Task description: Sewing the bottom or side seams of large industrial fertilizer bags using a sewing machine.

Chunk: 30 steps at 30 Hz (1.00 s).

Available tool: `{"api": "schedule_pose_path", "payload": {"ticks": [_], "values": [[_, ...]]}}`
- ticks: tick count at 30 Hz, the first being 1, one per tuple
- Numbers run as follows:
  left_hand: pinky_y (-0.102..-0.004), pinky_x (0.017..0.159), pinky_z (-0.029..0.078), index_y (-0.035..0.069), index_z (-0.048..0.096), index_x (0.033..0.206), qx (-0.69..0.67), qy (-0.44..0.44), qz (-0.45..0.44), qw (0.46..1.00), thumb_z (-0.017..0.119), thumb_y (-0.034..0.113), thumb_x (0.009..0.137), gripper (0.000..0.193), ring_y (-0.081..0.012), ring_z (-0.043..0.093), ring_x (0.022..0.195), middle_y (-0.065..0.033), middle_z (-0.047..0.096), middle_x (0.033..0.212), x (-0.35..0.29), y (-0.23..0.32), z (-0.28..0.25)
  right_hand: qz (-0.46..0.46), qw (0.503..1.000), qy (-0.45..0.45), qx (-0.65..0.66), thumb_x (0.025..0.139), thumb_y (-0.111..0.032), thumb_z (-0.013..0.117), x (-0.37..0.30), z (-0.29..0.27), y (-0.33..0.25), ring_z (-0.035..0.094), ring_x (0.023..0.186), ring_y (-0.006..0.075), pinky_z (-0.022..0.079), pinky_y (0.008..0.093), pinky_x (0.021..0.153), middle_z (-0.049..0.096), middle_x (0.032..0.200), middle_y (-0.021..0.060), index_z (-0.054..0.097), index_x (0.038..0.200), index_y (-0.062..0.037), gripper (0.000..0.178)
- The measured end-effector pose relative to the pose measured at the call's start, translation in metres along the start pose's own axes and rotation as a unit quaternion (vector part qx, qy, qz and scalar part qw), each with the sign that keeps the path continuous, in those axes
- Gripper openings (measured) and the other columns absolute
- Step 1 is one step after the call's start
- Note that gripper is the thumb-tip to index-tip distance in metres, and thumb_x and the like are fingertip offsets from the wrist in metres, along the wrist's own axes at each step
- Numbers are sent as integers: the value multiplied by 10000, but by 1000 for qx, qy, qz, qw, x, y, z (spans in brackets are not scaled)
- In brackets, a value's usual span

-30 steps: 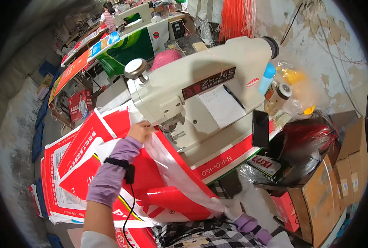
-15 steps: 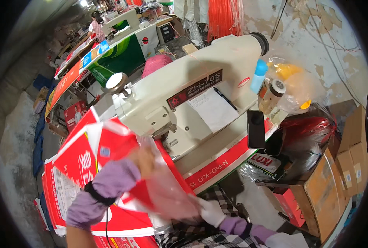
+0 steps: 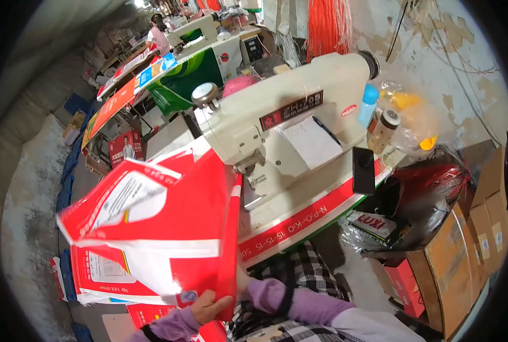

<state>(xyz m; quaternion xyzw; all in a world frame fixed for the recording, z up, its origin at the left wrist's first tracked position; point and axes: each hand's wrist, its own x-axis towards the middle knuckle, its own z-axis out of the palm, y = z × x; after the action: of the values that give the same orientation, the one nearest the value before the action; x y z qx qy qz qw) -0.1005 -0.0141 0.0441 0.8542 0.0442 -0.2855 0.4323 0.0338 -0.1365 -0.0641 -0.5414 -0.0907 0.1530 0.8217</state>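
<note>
A large red and white printed sack spreads across the left side of the sewing machine, its far part raised and folded over. My left hand is closed on the sack's near edge, thumb on top, just above my lap. Close beside it, my right hand reaches in behind the sack's rolled right edge. Only its wrist side shows, and the fingers are hidden by the red material. The machine's needle area is just right of the sack, and I cannot tell whether they touch.
More red and white sacks lie beneath at the left. On the machine bed are a paper sheet with a pen, and a black phone. A blue-capped bottle and a flask stand behind; cardboard boxes at right.
My left hand has come down from beside the needle area to my lap. My right hand has moved left to join it. The sack has swung round and now spreads out leftward.
</note>
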Motion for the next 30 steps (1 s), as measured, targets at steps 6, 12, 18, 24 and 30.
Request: {"api": "schedule_pose_path", "payload": {"ticks": [6,12,18,24,30], "values": [[-263,880,456,24,534,1190,-340,26,-31,940,537,138,940,275,-131,546,1007,-38,584,1060,26,42,3,213,903,-50,369,1003,-274,396,1,-32,-118,594,1015,186,469,341,903,604,1143,109,502,1247,-2,381],[-263,822,482,38,517,1218,-161,-192,60,966,630,153,882,373,-125,564,960,-24,591,1060,75,113,-21,21,999,-49,-13,874,-100,542,-13,-75,-62,591,1019,204,470,315,904,591,1154,104,464,1283,22,435],[-384,660,531,113,653,782,378,69,458,801,674,293,746,185,-285,655,756,-61,664,784,98,143,-37,172,970,-168,-47,883,-145,519,-67,-66,-91,594,979,153,484,281,820,621,1068,85,428,1306,22,465],[-404,689,528,68,680,871,489,-241,177,820,617,264,785,224,-244,665,765,-86,666,757,69,193,-1,-6,1000,6,-7,878,-127,537,-94,-71,-74,629,831,343,506,424,783,656,841,174,483,1328,-50,460],[-414,701,552,137,705,794,464,-272,226,812,659,337,754,209,-292,674,802,-109,680,814,73,140,17,189,970,-69,-134,920,-200,456,-38,-62,-98,567,600,164,471,306,559,613,797,69,491,1266,-62,374]]}}
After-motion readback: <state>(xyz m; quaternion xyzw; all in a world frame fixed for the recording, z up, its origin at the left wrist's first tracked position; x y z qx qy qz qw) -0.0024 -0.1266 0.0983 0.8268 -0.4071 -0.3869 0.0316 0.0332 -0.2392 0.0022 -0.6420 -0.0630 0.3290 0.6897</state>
